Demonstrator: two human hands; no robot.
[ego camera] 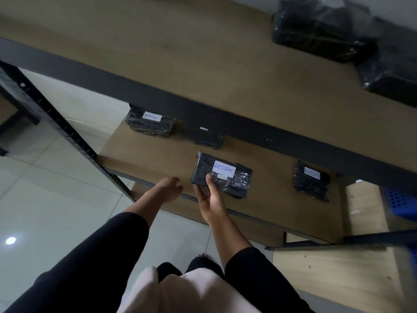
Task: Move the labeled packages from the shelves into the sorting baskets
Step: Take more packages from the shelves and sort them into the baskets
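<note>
Right hand palm-up, thumb pinching the RETURN package; left hand loosely curled, holding nothing.

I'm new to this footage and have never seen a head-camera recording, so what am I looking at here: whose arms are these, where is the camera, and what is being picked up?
There is no machine: a person wears one wide-angle camera on the head, looking forward and down, so the arms reaching out are their own.

The right hand grips a black-wrapped package with a white label reading RETURN, thumb on top. The left hand is at the shelf's front edge beside it and holds nothing.

On the same lower shelf lie three more black packages: one labelled RETURN at the back, one beside it, one to the right with a blurred label. Larger black bundles sit on the upper shelf. A blue basket shows at far right.
</note>
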